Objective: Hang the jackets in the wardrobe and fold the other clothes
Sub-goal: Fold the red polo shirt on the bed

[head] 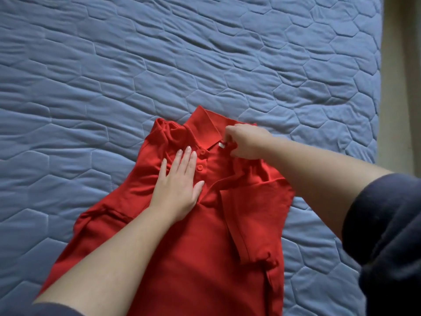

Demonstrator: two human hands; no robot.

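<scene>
I see L hand (180, 185) flat, fingers straight, pressing red polo shirt (200, 236) chest by buttons | R hand (247, 142) fingers curled, pinching collar (205, 128) at far right | shirt on blue quilted bed (159, 65), near centre

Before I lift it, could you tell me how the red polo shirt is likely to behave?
Probably floppy: the red polo shirt wrinkles under the flat left hand. Its folded-in sleeve would likely fall open. The right hand pinching at the collar suggests it's light.
</scene>
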